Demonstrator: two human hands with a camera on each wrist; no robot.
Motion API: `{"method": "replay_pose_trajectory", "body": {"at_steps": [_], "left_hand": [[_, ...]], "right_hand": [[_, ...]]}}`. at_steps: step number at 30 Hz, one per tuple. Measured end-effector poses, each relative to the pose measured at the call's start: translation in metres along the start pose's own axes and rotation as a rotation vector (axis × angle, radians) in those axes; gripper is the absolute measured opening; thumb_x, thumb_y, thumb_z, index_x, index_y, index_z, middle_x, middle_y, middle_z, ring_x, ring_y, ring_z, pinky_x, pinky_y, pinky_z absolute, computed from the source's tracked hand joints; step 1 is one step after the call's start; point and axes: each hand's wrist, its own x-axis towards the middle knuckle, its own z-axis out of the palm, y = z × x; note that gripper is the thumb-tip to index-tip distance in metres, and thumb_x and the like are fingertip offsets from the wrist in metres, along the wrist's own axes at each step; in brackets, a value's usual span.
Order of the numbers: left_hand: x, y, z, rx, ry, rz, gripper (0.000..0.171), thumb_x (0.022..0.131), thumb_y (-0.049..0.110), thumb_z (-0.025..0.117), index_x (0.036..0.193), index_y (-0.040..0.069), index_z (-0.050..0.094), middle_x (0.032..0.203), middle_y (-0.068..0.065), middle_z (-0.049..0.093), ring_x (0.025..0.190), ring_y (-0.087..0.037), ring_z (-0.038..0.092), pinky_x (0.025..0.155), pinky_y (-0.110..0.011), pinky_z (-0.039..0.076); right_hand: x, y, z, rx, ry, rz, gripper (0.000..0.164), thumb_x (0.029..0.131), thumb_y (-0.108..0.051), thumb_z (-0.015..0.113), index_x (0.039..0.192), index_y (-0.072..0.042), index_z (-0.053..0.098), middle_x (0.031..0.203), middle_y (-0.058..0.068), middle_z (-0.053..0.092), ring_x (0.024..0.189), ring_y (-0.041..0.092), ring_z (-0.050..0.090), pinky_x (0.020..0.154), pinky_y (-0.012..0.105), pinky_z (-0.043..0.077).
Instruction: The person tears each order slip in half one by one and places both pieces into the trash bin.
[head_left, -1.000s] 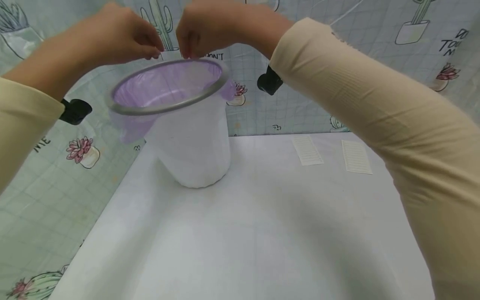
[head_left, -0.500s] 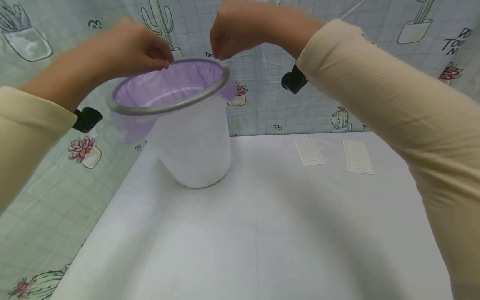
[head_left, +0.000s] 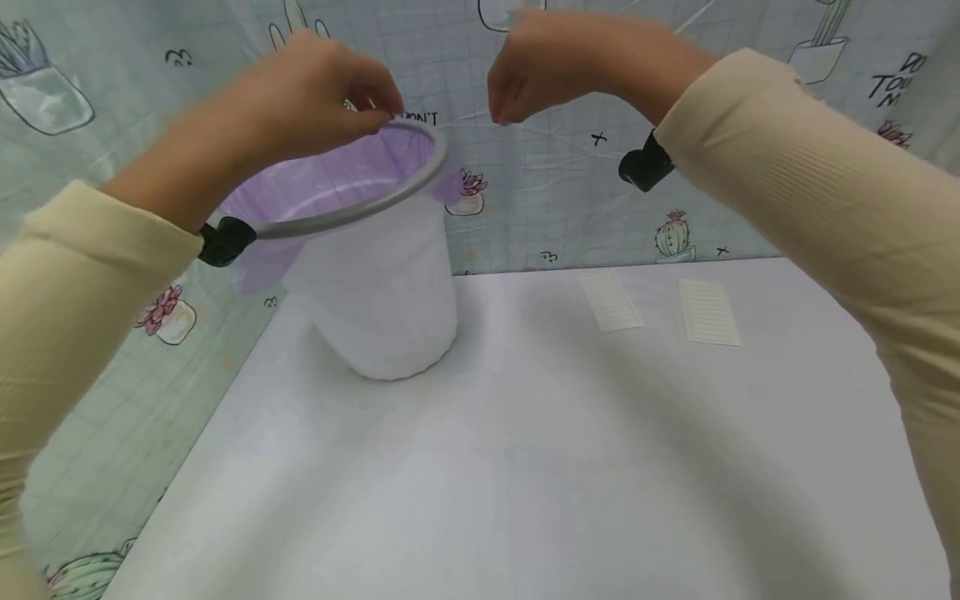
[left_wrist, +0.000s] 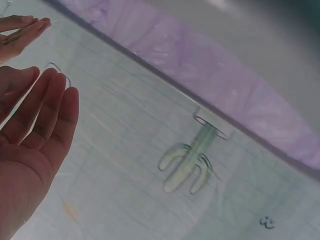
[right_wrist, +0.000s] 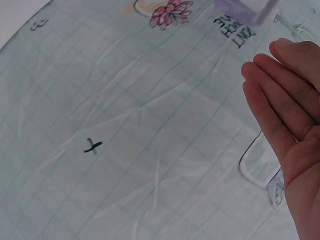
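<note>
1. White round plastic waste bin (head_left: 382, 300) stands upright at the far left of the pale white tabletop (head_left: 525, 467), close to the cactus-print backdrop sheet (head_left: 562, 200).
2. Bin body: smooth, plain, tapering slightly toward the base. A grey ring-shaped rim band (head_left: 352, 208) sits round the mouth.
3. Thin translucent purple bin liner (head_left: 330, 179) lines the inside; its edge is folded out under the grey band and hangs in loose flaps at the left and right sides of the bin. The left wrist view shows the same purple film (left_wrist: 210, 65) wrinkled along the rim.
4. Left hand (head_left: 315, 100) hovers above the far left part of the rim. Fingers lie nearly straight and relaxed in the wrist view (left_wrist: 35, 130); nothing held. Whether a fingertip touches the band cannot be told.
5. Right hand (head_left: 562, 62) is up in the air, right of the bin and apart from it. Fingers extended and together (right_wrist: 287, 125); empty.
6. Two pale ruled paper strips (head_left: 660, 307) lie flat side by side at the far right of the table, well apart from the bin.
7. Both forearms wear cream ribbed sleeves (head_left: 787, 192), each with a black wrist mount.
</note>
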Motion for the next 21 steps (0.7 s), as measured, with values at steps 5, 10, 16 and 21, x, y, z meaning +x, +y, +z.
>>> {"method": "replay_pose_trajectory", "body": {"at_steps": [5, 10, 16, 21], "left_hand": [[0.000, 0.020, 0.007, -0.058, 0.018, 0.020, 0.025, 0.104, 0.014, 0.054, 0.121, 0.006, 0.071, 0.123, -0.015, 0.069, 0.109, -0.032, 0.063, 0.095, -0.044, 0.055], [-0.008, 0.041, 0.023, -0.111, -0.016, 0.080, 0.024, 0.103, 0.010, 0.055, 0.120, 0.007, 0.072, 0.126, -0.013, 0.068, 0.102, -0.030, 0.065, 0.091, -0.041, 0.057], [-0.017, 0.058, 0.051, -0.141, -0.014, 0.238, 0.020, 0.099, 0.003, 0.062, 0.116, 0.006, 0.072, 0.124, -0.008, 0.067, 0.105, -0.025, 0.062, 0.091, -0.037, 0.053], [-0.016, 0.066, 0.071, -0.180, 0.000, 0.312, 0.023, 0.096, 0.001, 0.065, 0.117, 0.004, 0.071, 0.122, -0.009, 0.067, 0.108, -0.024, 0.063, 0.091, -0.036, 0.053]], "right_hand": [[-0.014, 0.017, 0.008, 0.007, 0.000, 0.025, 0.021, 0.102, -0.015, 0.062, 0.110, -0.001, 0.075, 0.108, 0.020, 0.074, 0.091, 0.033, 0.069, 0.087, 0.047, 0.056], [-0.030, 0.029, 0.018, 0.022, -0.013, 0.067, 0.020, 0.102, -0.016, 0.062, 0.111, -0.004, 0.076, 0.106, 0.017, 0.075, 0.087, 0.029, 0.073, 0.080, 0.042, 0.058], [-0.048, 0.035, 0.036, 0.072, -0.023, 0.069, 0.019, 0.100, -0.017, 0.066, 0.110, -0.005, 0.077, 0.105, 0.014, 0.076, 0.088, 0.027, 0.073, 0.079, 0.041, 0.058], [-0.068, 0.040, 0.050, 0.089, -0.027, 0.041, 0.017, 0.098, -0.013, 0.069, 0.109, -0.003, 0.077, 0.107, 0.017, 0.076, 0.096, 0.034, 0.073, 0.085, 0.049, 0.059]]}}
